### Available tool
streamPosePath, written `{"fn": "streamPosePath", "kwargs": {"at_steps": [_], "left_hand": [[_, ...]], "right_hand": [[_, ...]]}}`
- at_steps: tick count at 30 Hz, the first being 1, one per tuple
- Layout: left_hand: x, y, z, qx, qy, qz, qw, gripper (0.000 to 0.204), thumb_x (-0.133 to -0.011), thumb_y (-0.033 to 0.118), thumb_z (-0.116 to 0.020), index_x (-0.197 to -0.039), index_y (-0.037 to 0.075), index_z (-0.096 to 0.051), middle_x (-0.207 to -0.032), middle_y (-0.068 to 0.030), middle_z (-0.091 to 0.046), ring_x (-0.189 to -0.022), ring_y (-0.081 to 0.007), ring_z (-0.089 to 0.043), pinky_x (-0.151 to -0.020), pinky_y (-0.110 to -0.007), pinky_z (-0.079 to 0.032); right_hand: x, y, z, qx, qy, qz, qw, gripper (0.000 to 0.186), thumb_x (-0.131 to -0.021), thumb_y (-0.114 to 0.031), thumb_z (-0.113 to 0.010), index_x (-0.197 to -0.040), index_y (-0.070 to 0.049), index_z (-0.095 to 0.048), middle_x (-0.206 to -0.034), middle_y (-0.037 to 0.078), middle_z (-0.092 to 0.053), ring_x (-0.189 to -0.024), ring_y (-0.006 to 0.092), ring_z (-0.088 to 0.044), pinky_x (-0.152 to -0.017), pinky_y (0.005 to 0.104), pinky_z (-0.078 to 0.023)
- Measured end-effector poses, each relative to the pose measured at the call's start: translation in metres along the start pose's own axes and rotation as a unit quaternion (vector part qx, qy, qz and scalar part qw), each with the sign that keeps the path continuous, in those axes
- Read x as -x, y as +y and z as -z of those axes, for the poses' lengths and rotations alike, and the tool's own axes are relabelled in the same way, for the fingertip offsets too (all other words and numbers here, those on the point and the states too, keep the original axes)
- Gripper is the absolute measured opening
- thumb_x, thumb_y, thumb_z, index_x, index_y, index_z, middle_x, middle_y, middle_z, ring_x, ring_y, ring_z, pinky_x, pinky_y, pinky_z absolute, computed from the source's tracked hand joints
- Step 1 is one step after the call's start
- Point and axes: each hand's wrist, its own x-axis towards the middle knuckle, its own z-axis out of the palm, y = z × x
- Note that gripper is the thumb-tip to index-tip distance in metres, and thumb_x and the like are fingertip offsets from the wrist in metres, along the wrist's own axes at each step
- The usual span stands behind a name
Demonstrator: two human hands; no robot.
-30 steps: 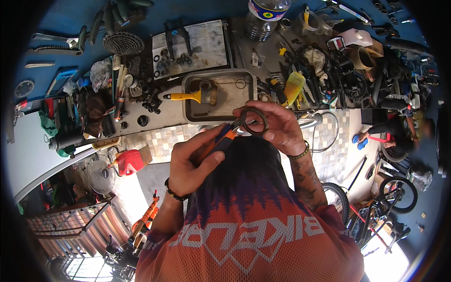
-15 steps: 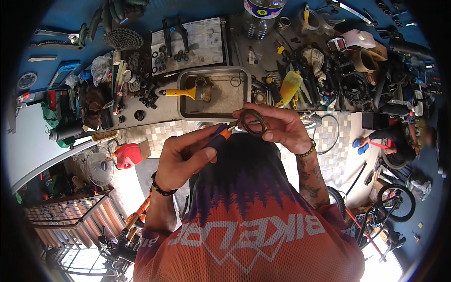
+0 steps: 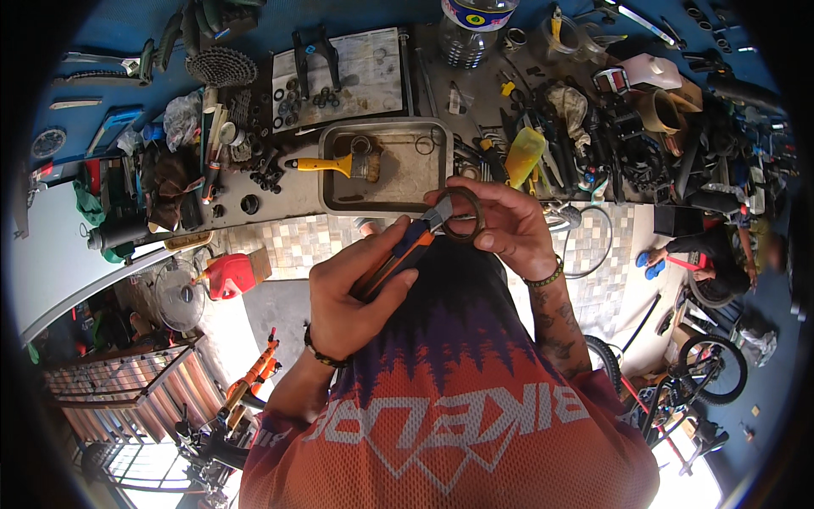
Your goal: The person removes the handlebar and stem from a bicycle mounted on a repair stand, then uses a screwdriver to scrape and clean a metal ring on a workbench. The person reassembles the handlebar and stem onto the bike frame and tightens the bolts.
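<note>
My left hand point(image 3: 343, 297) is wrapped round a utility knife point(image 3: 409, 246) with a blue and orange handle. The knife slants up to the right, its metal blade end at the inner edge of a dark bearing ring point(image 3: 478, 209); whether it touches cannot be made out. Thumb and fingers of my right hand point(image 3: 515, 227) pinch that ring by its far side, so part of its rim is hidden. Both hands are above my lap, just in front of the bench. Beyond them a metal tray point(image 3: 326, 191) holds a yellow-handled brush point(image 3: 335, 165) and small rings point(image 3: 425, 146).
Tools and bicycle parts crowd the bench, with a yellow bottle point(image 3: 525, 157) and a large clear bottle point(image 3: 468, 47) among them. A stained sheet point(image 3: 365, 64) carries small rings. A red jerrycan point(image 3: 229, 278) stands at left; another person point(image 3: 721, 250) sits far right.
My left hand has turned the knife and shifted slightly right, bringing its blade end against or close to the ring. The right hand keeps the ring in nearly the same place.
</note>
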Motion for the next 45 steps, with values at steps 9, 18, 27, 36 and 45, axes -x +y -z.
{"fn": "streamPosePath", "kwargs": {"at_steps": [9,18,27,36,45], "left_hand": [[0.003,0.001,-0.001,0.015,0.018,0.004,1.0,0.056,-0.087,0.001,-0.083,-0.141,-0.001,-0.069,-0.112,-0.0143,-0.081,-0.092,-0.0107,-0.075,-0.086,-0.025,-0.057],[0.005,-0.005,0.008,0.081,-0.024,0.044,0.995,0.055,-0.09,-0.001,-0.079,-0.144,-0.002,-0.067,-0.115,-0.014,-0.081,-0.095,-0.0084,-0.072,-0.087,-0.024,-0.055],[-0.003,0.004,0.035,0.133,-0.11,0.156,0.973,0.049,-0.097,-0.002,-0.074,-0.146,-0.001,-0.066,-0.096,-0.0077,-0.079,-0.075,-0.0022,-0.064,-0.068,-0.02,-0.05],[-0.02,0.001,0.049,0.272,-0.162,0.266,0.911,0.047,-0.103,0.003,-0.071,-0.149,0.001,-0.063,-0.08,-0.0023,-0.07,-0.056,0.002,-0.047,-0.048,-0.018,-0.033],[0.002,0.005,0.01,0.175,-0.045,0.155,0.971,0.051,-0.097,-0.005,-0.074,-0.147,-0.003,-0.064,-0.121,-0.0086,-0.078,-0.11,-0.0079,-0.069,-0.1,-0.024,-0.053]], "right_hand": [[-0.001,0.006,-0.012,-0.042,0.02,0.023,0.999,0.063,-0.098,0.002,-0.072,-0.156,0.006,-0.048,-0.154,0.031,-0.055,-0.146,0.0398,-0.053,-0.12,0.0518,-0.049],[-0.003,-0.009,-0.009,-0.016,-0.018,-0.015,1.0,0.067,-0.1,0.0,-0.07,-0.16,0.008,-0.041,-0.154,0.031,-0.055,-0.147,0.0372,-0.054,-0.123,0.0496,-0.045],[-0.003,-0.018,-0.008,0.012,-0.033,-0.043,0.998,0.065,-0.103,-0.008,-0.069,-0.16,0.008,-0.042,-0.153,0.026,-0.058,-0.147,0.0338,-0.055,-0.125,0.0447,-0.041],[-0.001,-0.019,-0.007,0.087,0.001,-0.053,0.995,0.067,-0.103,-0.019,-0.072,-0.157,0.01,-0.046,-0.146,0.029,-0.063,-0.142,0.0391,-0.059,-0.122,0.0498,-0.046],[0.002,-0.01,-0.004,0.038,0.005,-0.061,0.997,0.063,-0.103,-0.005,-0.069,-0.159,0.008,-0.044,-0.157,0.024,-0.055,-0.148,0.0342,-0.053,-0.125,0.0445,-0.043]]}}
